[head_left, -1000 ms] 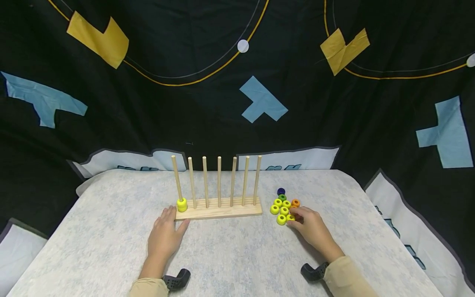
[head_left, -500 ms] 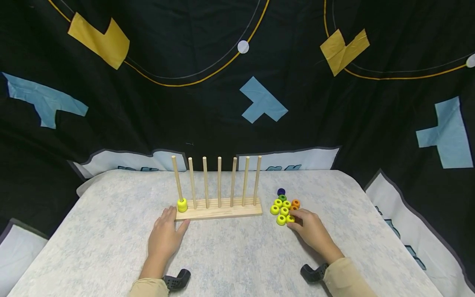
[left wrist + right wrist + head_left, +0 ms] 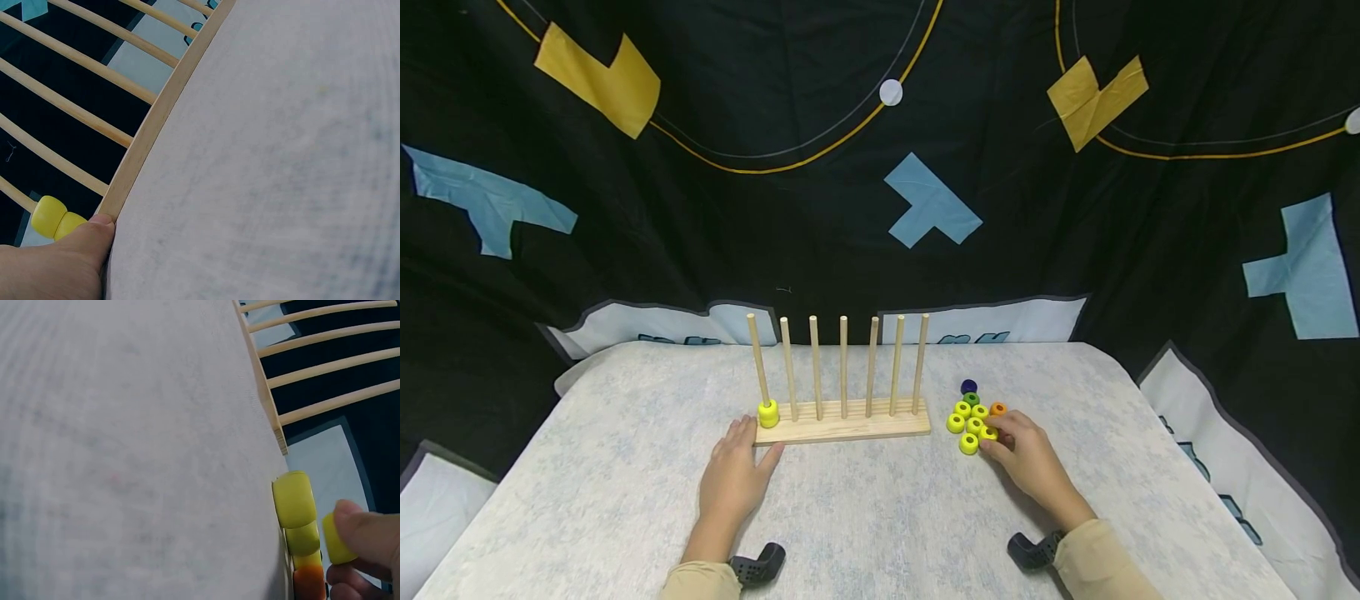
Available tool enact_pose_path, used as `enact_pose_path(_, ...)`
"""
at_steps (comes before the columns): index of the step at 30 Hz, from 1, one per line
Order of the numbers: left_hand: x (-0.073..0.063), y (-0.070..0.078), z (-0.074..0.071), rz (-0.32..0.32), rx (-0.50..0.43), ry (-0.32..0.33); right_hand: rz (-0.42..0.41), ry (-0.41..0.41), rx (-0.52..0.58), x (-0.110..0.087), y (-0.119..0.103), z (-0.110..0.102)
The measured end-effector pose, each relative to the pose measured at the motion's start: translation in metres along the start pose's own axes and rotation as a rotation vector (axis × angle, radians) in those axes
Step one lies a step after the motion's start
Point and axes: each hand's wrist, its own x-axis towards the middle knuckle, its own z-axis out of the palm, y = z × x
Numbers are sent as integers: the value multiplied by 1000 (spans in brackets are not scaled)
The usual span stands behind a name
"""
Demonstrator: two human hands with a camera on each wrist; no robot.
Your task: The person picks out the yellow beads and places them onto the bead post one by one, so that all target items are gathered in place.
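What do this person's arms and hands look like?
The left hand and right hand are ungloved. The left sleeve and right sleeve are plain beige. A curved black left wrist camera and matching right wrist camera sit at the cuffs.

In the left wrist view, the left hand [image 3: 61,265] is cut off at eight o'clock and partly hides the lower yellow ring [image 3: 67,224]; in the right wrist view, the right hand [image 3: 374,542] is cut off at four o'clock.
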Motion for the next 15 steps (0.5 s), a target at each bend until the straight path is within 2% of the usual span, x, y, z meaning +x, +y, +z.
enact_pose_path(8, 1, -2, 1, -9, 2, -14, -33, 47, 63, 5, -10, 0)
enact_pose_path(15, 0, -1, 1, -5, 4, -3, -55, 53, 125, 12, -29, 2)
